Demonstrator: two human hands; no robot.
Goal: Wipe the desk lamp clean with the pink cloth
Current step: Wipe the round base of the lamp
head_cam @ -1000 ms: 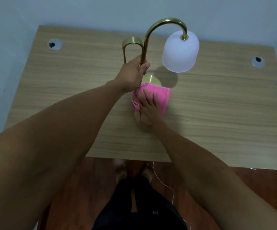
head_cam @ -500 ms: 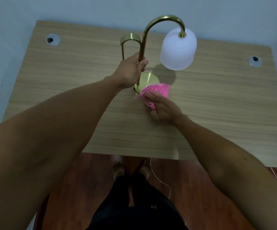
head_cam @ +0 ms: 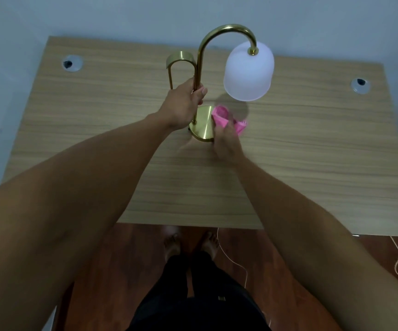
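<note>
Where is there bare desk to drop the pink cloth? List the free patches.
Free: the wide stretch of desk right of the right hand, up to the right grommet hole; the left side between the left grommet hole and the left arm. Crowded: the middle, where the left hand grips the lamp stem and the pink cloth rubs the brass base.

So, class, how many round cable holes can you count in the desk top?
2: one cable hole near the far left corner, another near the far right corner. The arms may hide more of the desk.
</note>
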